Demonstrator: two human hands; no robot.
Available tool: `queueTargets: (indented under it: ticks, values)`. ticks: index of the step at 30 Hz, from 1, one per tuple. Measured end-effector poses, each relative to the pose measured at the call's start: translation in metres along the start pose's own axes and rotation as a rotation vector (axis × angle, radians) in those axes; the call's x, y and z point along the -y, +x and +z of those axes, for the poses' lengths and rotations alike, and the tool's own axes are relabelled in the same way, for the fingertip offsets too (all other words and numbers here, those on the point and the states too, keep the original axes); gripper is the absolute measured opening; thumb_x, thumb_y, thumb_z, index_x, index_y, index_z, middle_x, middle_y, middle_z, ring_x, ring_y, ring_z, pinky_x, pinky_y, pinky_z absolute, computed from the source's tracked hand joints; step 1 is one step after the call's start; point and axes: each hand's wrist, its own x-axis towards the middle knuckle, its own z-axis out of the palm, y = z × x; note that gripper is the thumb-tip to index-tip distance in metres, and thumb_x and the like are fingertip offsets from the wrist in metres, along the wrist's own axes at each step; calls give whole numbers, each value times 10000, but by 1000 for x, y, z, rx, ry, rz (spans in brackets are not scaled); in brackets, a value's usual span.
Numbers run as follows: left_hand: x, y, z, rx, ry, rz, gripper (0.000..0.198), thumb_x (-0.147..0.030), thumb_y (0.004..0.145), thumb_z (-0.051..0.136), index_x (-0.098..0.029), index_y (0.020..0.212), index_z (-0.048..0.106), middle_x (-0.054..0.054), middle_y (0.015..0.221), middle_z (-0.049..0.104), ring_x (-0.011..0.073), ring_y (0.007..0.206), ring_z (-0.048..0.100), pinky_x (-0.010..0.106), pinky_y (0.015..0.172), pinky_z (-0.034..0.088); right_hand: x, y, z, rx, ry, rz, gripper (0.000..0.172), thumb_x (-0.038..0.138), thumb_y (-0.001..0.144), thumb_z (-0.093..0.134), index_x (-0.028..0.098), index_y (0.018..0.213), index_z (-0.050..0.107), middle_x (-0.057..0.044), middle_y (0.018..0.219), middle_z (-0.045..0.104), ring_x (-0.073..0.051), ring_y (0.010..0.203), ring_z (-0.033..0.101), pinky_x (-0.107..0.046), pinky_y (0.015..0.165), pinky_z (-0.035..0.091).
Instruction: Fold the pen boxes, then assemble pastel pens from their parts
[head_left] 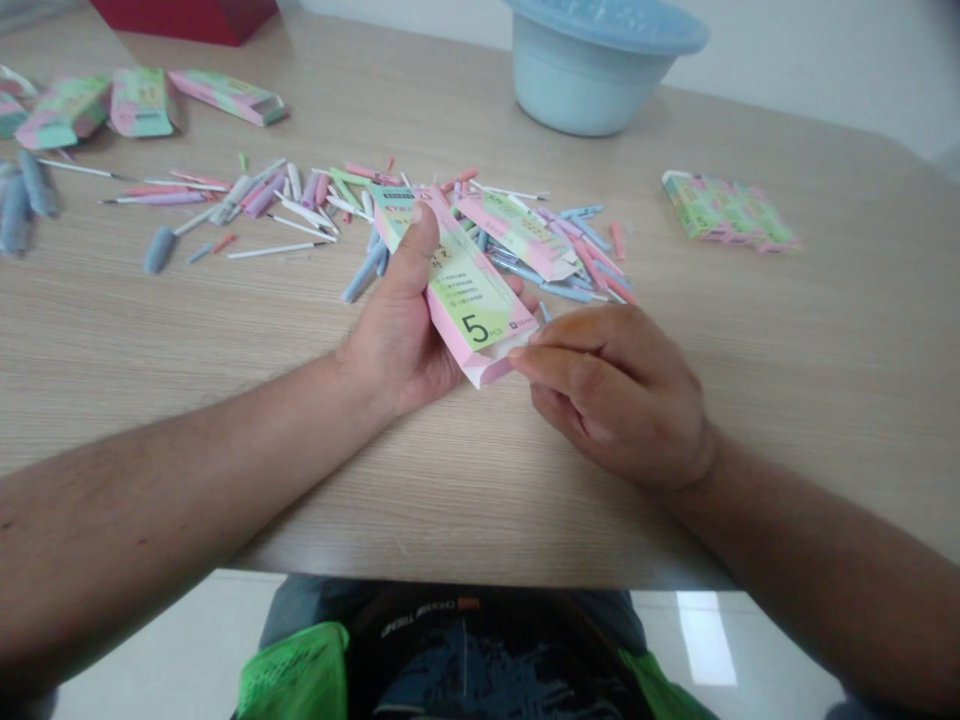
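Observation:
My left hand (409, 330) is closed around a small green and pink cardboard box (469, 280) marked with a 5, its thumb on the printed face. The box tilts with its near end open toward me. At that end, my right hand (619, 390) pinches the edge or flap with thumb and forefinger; whether anything else is in the pinch is hidden. Behind the box lies a loose pile of pastel pens and caps (592, 260), with another green and pink box (521, 230) resting on top.
Thin white sticks with dark tips and more caps (255, 195) are scattered to the left. Several boxes (142, 100) lie at the far left by a red container (187, 15). A light blue basin (600, 70) stands at the back; more boxes (727, 210) lie right on the wooden table (825, 370).

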Motion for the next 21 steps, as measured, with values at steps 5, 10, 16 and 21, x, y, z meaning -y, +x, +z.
queueTargets:
  ticks: [5, 10, 16, 21]
  values:
    - [0, -3, 2, 0, 10, 9, 598, -611, 1193, 288, -254, 1317, 751, 71, 854, 799, 339, 1108, 831, 380, 859, 681, -2, 5, 3, -53, 82, -51, 234, 156, 1005, 750, 287, 1164, 860, -69, 1143, 851, -271, 1045, 809, -452, 916, 662]
    - [0, -4, 6, -28, -40, 12, 592, -620, 1195, 308, -280, 1348, 767, 70, 880, 799, 336, 1199, 808, 410, 958, 678, -2, 4, 1, 11, 88, 7, 221, 158, 1016, 739, 295, 1143, 855, -63, 1170, 851, -282, 1079, 800, -468, 943, 646]
    - [1, -5, 8, -37, -59, 22, 595, -614, 1207, 297, -286, 1419, 747, 62, 863, 797, 339, 1251, 784, 447, 1056, 644, 0, 6, 1, -27, 49, -14, 169, 164, 1042, 700, 261, 1052, 839, -72, 1067, 844, -266, 1001, 791, -443, 888, 651]
    - [3, -3, 0, 46, -8, 14, 562, -655, 1185, 383, -237, 1353, 721, 54, 802, 794, 292, 928, 830, 407, 889, 681, -3, 7, 5, -96, 48, -86, 105, 145, 1024, 753, 233, 1054, 801, -72, 1025, 827, -244, 946, 786, -409, 829, 662]
